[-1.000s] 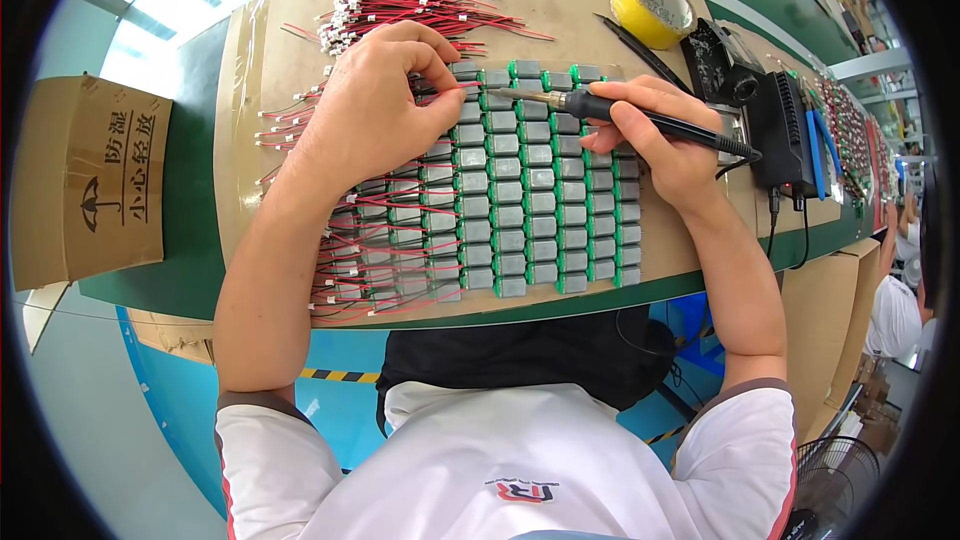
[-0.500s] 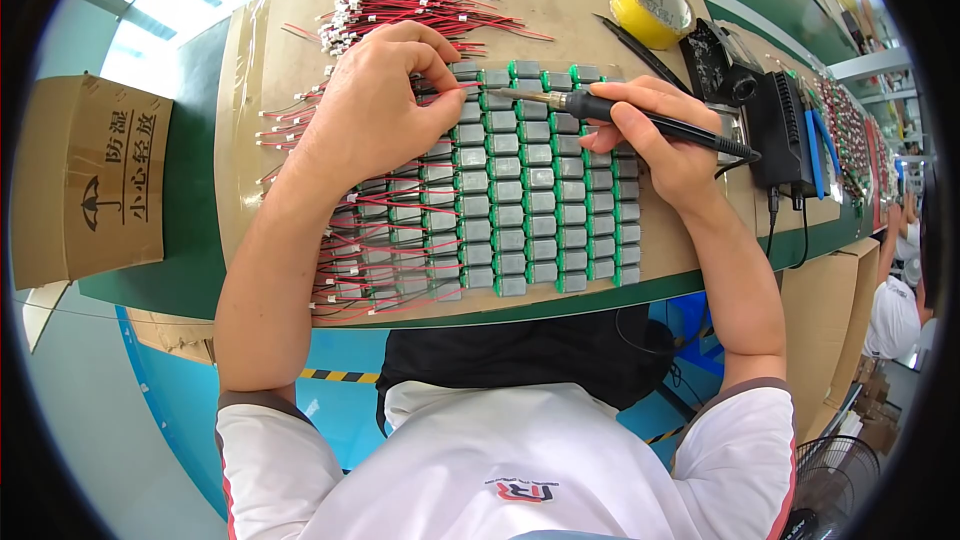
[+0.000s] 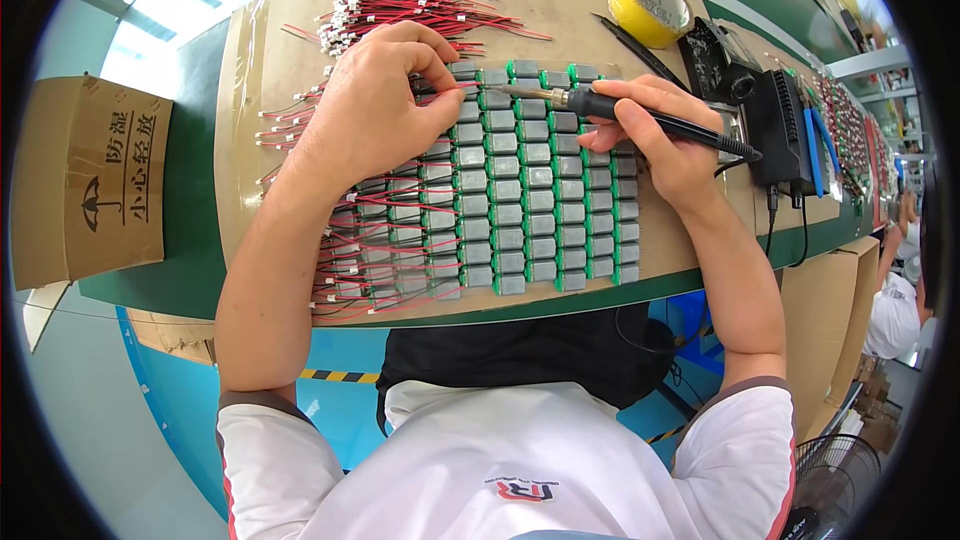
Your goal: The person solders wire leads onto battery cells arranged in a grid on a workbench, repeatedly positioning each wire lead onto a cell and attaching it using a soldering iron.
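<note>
Rows of grey battery cells point(image 3: 540, 178) with green circuit-board edges cover the middle of the bench. My left hand point(image 3: 385, 105) is over their far left part, thumb and forefinger pinched on a thin red wire point(image 3: 467, 86) at a cell in the far rows. From the right, my right hand point(image 3: 675, 135) grips a soldering iron point(image 3: 625, 112) by its black handle. The iron's metal tip points left, close to the wire's end; whether they touch is too small to tell. Red and black wires point(image 3: 400, 225) with white connectors lie across the left columns of cells.
A pile of loose red wires point(image 3: 400, 12) with white plugs lies at the far left. Yellow tape point(image 3: 650, 8), a black soldering stand point(image 3: 722, 62) and a black box point(image 3: 782, 130) with blue-handled pliers point(image 3: 818, 152) stand right. A cardboard box point(image 3: 90, 180) sits far left.
The soldering iron's tip has shifted very slightly to the right, and my right hand's fingers with it. My left hand stays in place.
</note>
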`<action>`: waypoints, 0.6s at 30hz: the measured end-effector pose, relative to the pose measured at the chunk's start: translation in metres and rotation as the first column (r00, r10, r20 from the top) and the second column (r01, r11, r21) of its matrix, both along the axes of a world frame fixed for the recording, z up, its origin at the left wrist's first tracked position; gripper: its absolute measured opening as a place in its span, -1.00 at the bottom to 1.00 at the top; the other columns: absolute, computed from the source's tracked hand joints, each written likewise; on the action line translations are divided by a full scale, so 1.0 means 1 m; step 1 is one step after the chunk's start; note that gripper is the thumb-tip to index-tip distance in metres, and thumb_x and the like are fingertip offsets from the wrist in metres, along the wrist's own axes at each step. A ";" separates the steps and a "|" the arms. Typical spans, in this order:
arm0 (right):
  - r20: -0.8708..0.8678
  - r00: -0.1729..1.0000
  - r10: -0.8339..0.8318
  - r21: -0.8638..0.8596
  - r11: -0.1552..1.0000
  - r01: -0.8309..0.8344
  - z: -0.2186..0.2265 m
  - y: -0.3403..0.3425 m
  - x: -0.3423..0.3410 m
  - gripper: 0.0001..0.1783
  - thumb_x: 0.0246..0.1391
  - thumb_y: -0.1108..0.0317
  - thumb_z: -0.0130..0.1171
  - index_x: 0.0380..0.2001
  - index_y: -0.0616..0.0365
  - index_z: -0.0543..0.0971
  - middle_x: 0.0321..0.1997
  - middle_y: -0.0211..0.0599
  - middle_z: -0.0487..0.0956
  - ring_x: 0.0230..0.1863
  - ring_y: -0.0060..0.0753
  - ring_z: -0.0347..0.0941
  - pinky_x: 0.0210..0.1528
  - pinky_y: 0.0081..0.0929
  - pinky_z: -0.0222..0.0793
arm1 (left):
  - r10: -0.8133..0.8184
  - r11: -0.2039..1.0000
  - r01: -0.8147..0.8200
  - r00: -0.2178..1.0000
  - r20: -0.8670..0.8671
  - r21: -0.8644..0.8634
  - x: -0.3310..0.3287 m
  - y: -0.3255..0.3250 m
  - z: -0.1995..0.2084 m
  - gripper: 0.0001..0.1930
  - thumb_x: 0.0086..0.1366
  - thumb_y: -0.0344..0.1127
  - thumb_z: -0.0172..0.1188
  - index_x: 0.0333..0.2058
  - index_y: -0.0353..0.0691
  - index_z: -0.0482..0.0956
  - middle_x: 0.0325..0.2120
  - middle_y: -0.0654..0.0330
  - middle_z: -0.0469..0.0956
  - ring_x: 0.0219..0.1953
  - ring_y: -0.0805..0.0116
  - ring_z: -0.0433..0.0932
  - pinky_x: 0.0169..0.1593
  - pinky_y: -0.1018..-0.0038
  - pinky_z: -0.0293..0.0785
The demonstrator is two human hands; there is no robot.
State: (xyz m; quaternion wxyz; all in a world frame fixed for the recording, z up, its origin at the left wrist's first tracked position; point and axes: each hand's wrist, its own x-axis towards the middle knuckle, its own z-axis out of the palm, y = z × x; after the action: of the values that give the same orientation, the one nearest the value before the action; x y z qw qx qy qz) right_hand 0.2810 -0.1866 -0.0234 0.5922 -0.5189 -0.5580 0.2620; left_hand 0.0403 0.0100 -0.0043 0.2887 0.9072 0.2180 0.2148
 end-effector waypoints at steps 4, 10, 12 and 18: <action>-0.003 1.000 0.005 0.004 1.000 -0.005 0.000 0.000 0.000 -0.75 0.37 0.57 0.22 0.02 0.48 0.73 -0.31 -0.07 0.75 -0.34 -0.30 0.80 -0.25 -0.51 0.70 | 0.015 0.998 -0.013 1.000 0.019 -0.062 0.001 -0.001 0.000 -0.86 0.16 -0.38 0.39 -0.47 -0.36 0.72 -0.08 0.09 0.75 0.07 0.06 0.68 0.26 0.21 0.56; 0.002 1.000 0.004 0.006 1.000 -0.004 0.000 -0.001 0.001 -0.75 0.37 0.56 0.22 0.02 0.47 0.73 -0.34 -0.08 0.76 -0.34 -0.31 0.79 -0.25 -0.51 0.69 | 0.010 0.999 -0.009 1.000 0.020 -0.050 0.001 0.000 0.000 -0.86 0.16 -0.38 0.39 -0.46 -0.37 0.73 -0.07 0.08 0.75 0.07 0.05 0.68 0.26 0.21 0.56; 0.005 1.000 0.005 0.010 1.000 -0.005 -0.001 0.000 0.001 -0.75 0.37 0.56 0.22 0.02 0.47 0.73 -0.36 -0.08 0.76 -0.34 -0.31 0.79 -0.24 -0.51 0.69 | 0.011 0.999 -0.010 1.000 0.017 -0.049 0.001 -0.001 0.001 -0.86 0.17 -0.38 0.39 -0.45 -0.37 0.73 -0.07 0.08 0.75 0.07 0.05 0.68 0.26 0.21 0.56; -0.005 1.000 0.007 0.022 1.000 -0.007 0.000 0.000 0.000 -0.74 0.38 0.56 0.22 0.02 0.48 0.73 -0.38 -0.08 0.76 -0.35 -0.31 0.78 -0.25 -0.48 0.70 | 0.008 0.999 -0.008 1.000 0.005 -0.034 0.000 -0.001 0.001 -0.85 0.19 -0.39 0.42 -0.44 -0.38 0.72 -0.05 0.11 0.74 0.06 0.12 0.68 0.24 0.25 0.55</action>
State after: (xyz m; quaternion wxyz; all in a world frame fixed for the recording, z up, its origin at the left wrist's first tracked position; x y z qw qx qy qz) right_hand 0.2813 -0.1871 -0.0238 0.5983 -0.5098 -0.5612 0.2592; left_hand 0.0404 0.0089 -0.0034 0.3038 0.9007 0.2244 0.2145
